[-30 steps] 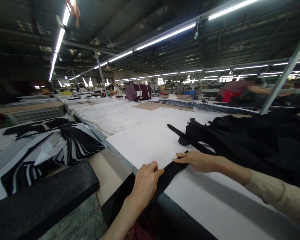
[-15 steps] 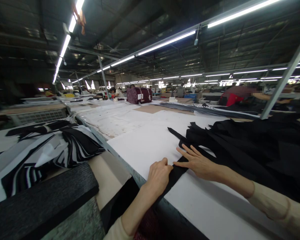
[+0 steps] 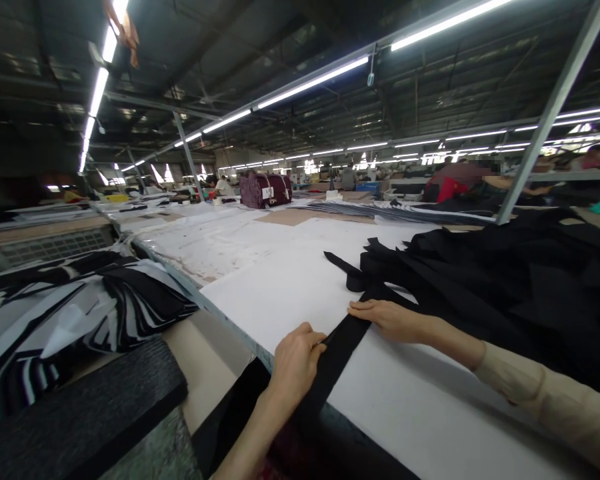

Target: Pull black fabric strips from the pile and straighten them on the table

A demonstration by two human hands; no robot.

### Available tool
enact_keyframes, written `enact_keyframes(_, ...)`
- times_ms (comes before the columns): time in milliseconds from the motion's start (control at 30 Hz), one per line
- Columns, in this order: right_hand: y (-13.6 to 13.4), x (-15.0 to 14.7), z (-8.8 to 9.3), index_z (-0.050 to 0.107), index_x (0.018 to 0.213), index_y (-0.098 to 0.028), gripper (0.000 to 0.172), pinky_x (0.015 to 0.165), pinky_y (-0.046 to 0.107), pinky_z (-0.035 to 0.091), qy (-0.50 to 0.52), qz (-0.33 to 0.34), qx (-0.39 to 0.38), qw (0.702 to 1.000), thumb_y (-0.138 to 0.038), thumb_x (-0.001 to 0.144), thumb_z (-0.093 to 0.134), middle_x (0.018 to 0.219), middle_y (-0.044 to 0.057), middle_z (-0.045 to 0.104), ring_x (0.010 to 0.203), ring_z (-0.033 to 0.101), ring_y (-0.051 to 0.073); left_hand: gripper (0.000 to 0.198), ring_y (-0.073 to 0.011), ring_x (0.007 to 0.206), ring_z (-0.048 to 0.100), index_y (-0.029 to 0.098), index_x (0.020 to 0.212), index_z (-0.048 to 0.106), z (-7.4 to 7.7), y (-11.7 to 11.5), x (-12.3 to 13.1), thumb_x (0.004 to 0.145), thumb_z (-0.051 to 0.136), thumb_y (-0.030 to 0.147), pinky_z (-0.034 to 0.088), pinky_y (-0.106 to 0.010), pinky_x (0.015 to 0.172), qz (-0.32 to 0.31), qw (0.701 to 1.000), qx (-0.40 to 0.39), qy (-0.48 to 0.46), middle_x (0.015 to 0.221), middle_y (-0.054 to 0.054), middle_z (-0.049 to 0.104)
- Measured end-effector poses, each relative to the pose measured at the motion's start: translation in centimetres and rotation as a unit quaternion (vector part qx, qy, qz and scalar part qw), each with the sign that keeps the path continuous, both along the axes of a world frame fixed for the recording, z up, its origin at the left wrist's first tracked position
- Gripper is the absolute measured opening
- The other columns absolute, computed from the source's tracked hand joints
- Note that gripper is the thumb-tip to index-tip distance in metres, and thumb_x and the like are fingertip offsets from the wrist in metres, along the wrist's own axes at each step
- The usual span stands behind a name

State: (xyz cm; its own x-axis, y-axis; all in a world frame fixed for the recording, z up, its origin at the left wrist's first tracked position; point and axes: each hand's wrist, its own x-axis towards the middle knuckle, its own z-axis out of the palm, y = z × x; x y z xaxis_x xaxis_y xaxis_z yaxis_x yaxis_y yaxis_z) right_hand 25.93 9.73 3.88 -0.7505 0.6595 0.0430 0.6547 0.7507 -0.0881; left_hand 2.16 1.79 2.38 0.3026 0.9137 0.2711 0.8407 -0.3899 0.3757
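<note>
Black strip (image 3: 345,343) across the bench's (image 3: 275,273) near edge

The left hand (image 3: 296,357) pinches the strip by that edge; the right hand (image 3: 390,321) rests farther along it, fingers close together, though whether they grip I can't tell. The bench top is white, smudged along its left edge. A black pile (image 3: 490,280) spreads over the right side; a maroon bundle (image 3: 253,191) sits farther back, under tube lights (image 3: 313,83).

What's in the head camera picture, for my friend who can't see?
A person's left hand pinches a strip of black cloth near the edge of a white-topped table, while the right hand touches it farther along. A big heap of black cloth lies on the right, and layered black and white pieces lie on the left.
</note>
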Motion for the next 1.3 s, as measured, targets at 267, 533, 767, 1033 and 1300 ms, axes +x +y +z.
enact_keyframes(267, -1.6, -1.9, 3.0, 0.029, 0.137, -0.035, 0.079, 0.094, 0.046, 0.041, -0.135, -0.018, -0.086, 0.987, 0.01, 0.073, 0.036, 0.143, 0.013, 0.028, 0.123, 0.036, 0.033, 0.026, -0.0141, 0.071, 0.052, 0.024, 0.088, 0.064, -0.9, -1.3, 0.3, 0.09, 0.039, 0.016, 0.039, -0.026, 0.067, 0.002, 0.991, 0.094, 0.091, 0.082, -0.001, 0.055)
enact_keyframes(533, -2.4, -3.2, 2.5, 0.035, 0.137, -0.017, 0.077, 0.105, 0.037, 0.03, -0.069, 0.069, -0.067, 0.993, 0.012, 0.065, 0.033, 0.142, 0.013, 0.031, 0.128, 0.031, 0.023, 0.022, -0.0139, 0.069, 0.052, 0.023, 0.086, 0.063, -0.4, -1.1, 0.4, 0.089, 0.043, 0.015, 0.04, -0.026, 0.065, -0.003, 0.985, 0.111, 0.132, 0.08, 0.0, 0.054)
enact_keyframes(767, -3.4, -3.6, 2.3, 0.029, 0.139, -0.03, 0.088, 0.105, 0.041, 0.029, -0.062, 0.078, -0.115, 0.988, 0.015, 0.064, 0.032, 0.147, 0.009, 0.016, 0.131, 0.018, 0.027, 0.022, -0.0163, 0.074, 0.054, 0.023, 0.098, 0.063, -0.7, -2.3, -0.3, 0.09, 0.043, 0.021, 0.042, -0.028, 0.069, 0.009, 0.996, 0.08, 0.046, 0.084, -0.002, 0.057)
enact_keyframes(1033, -0.5, 0.3, 1.3, 0.034, 0.136, -0.034, 0.085, 0.105, 0.041, 0.029, -0.041, -0.004, -0.09, 0.995, 0.013, 0.065, 0.032, 0.146, 0.002, 0.021, 0.13, 0.024, 0.025, 0.022, -0.017, 0.077, 0.055, 0.023, 0.095, 0.067, -0.6, -2.6, -1.0, 0.087, 0.047, 0.018, 0.041, -0.027, 0.071, 0.06, 0.997, 0.029, -0.045, 0.078, -0.002, 0.057)
enact_keyframes(1300, 0.0, 0.2, 0.4, 0.038, 0.135, -0.019, 0.08, 0.108, 0.035, 0.025, 0.009, 0.036, -0.051, 0.998, 0.012, 0.061, 0.031, 0.141, 0.004, 0.034, 0.128, 0.032, 0.018, 0.025, -0.0141, 0.073, 0.054, 0.029, 0.095, 0.068, -0.9, -1.0, -0.4, 0.088, 0.046, 0.019, 0.039, -0.025, 0.066, 0.045, 0.997, 0.056, -0.03, 0.077, 0.0, 0.056)
